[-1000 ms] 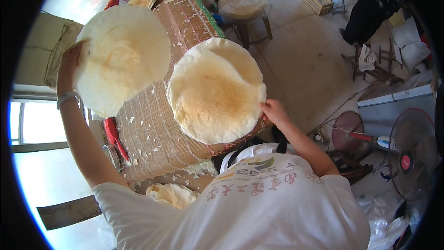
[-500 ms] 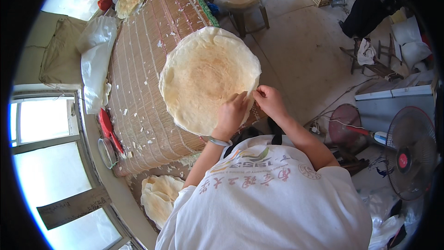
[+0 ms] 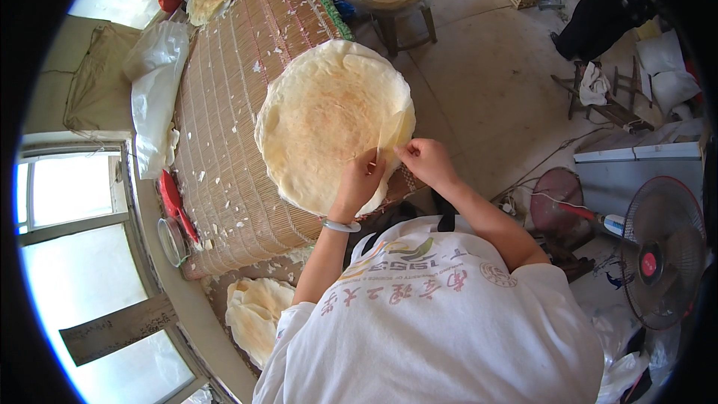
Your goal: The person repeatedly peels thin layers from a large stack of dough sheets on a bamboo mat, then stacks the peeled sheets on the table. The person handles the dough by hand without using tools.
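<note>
One round, thin, wrinkled cream sheet (image 3: 321,116): on the brown woven-mat worktop (image 3: 224,127) before us.
Left hand (image 3: 360,178): fingers curled at its near-right rim; whether clamped, we cannot tell.
Right hand (image 3: 430,162): fingers clamped on a translucent yellowish flap (image 3: 392,133) there; we judge slow, even tension best.
White cloth shirt (image 3: 441,322): printed lettering, round emblem.

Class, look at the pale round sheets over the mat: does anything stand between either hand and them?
Nothing visible does. The left hand and right hand are both at the near right edge of the pale round sheets. The red tool lies away to the left.
</note>
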The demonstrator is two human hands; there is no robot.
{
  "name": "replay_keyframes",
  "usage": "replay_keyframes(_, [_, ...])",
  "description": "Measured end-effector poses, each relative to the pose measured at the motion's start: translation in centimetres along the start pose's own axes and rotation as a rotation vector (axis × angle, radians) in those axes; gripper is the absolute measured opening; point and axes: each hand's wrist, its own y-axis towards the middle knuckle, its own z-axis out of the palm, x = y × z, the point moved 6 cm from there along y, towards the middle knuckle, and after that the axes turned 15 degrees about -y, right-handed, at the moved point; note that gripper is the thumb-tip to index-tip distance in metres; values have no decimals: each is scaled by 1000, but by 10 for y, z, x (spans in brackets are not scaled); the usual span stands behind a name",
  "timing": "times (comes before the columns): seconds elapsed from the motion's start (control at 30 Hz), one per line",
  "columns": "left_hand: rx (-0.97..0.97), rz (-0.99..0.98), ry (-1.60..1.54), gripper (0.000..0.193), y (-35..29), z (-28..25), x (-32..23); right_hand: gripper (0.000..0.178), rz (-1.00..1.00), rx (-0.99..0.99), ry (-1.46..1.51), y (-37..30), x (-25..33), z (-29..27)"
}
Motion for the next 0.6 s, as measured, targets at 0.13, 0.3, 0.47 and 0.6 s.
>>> replay_keyframes(0.13, [-197,159,334,25,0,9,-31,35,-16,-102,-232,4,-2,-2])
replay_keyframes(0.3, [-255,227,365,16,12,18,-16,34,92,154,45,7,-7,10])
replay_keyframes(0.47, [-164,-62,-170,15,24,-85,14,34,60,156,251,6,-16,17])
replay_keyframes(0.6, [-180,14,-184,23,25,-205,-21,32,18,196,288,6,-6,20])
